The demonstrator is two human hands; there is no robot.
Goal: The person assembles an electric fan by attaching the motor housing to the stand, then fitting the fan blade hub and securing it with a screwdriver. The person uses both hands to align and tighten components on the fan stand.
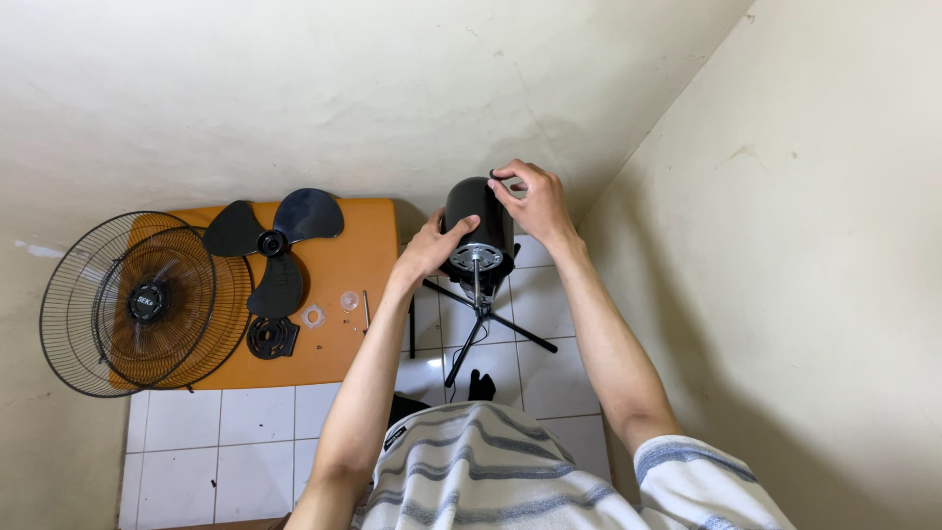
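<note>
We clasp the black cylindrical fan motor housing (478, 221) – its shaft points toward us – left hand (432, 245) gripping its side, right hand (535, 201) pinching a small dark part atop.

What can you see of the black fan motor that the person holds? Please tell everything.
The fan motor is a black, glossy, rounded housing, plastic by its look. Its open face points toward the camera and shows a round silver metal plate with a thin shaft sticking out. No blade or guard is on it. It sits atop a black stand with spread legs over the white tiled floor. The left hand grips its lower left side; the right hand rests on its top right, fingers pinching something small and dark.
</note>
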